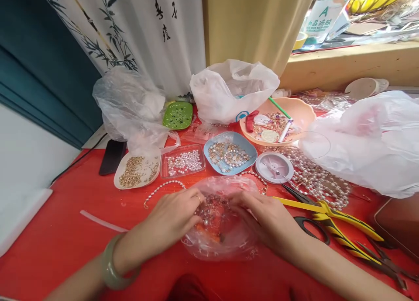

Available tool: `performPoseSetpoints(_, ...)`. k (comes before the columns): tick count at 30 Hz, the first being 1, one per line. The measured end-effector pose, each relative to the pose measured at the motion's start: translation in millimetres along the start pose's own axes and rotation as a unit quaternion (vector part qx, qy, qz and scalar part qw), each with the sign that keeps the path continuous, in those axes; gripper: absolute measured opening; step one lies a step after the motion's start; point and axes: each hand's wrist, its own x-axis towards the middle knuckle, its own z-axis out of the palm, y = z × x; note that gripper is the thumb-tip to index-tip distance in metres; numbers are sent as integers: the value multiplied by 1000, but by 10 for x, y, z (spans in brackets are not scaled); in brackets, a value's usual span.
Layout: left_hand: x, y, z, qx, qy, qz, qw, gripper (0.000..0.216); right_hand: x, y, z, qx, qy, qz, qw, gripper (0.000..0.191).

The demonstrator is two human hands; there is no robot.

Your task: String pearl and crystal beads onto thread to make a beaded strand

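Note:
A clear plastic bag (225,248) lies open on the red table in front of me, with a heap of beads (212,211) inside. My left hand (178,211) grips the bag's left edge, its fingers curled at the opening. On the opposite side my right hand (258,213) has its fingers bent over the bag's right edge, pinching the plastic. Just behind my left hand lies a short string of pearls (163,186). Beyond the bag are a blue dish (214,139) of pearl and gold chain pieces and a white spool (274,167).
A cream dish (119,185) of gold beads and a clear tray (203,165) of white beads stand at back left. Yellow-handled pliers (343,218) and black scissors (310,229) lie at right, near strung pearls (322,183). White plastic bags (369,139) and a peach bowl (306,111) stand behind.

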Motion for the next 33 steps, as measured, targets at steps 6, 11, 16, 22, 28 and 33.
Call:
performPoseSetpoints(6,57,-4,45,-16,30,10,999,24,-38,-2,38,-33,-58,-48,997,18)
performPoseSetpoints(11,162,9,124,-30,59,-7,998,19,-42,46,97,-40,-42,-3,998,16)
performPoseSetpoints(16,223,48,164,3,52,-15,999,17,-43,49,102,-21,-30,10,999,16)
performPoseSetpoints(22,272,66,82,-163,88,-53,981,10,10,17,33,119,11,79,990,11)
performPoseSetpoints(28,342,125,-58,-517,110,-92,844,9,34,-5,-34,253,37,117,960,13)
performPoseSetpoints(33,404,176,-21,-638,84,-120,756,12,14,-61,-93,306,49,116,944,15)
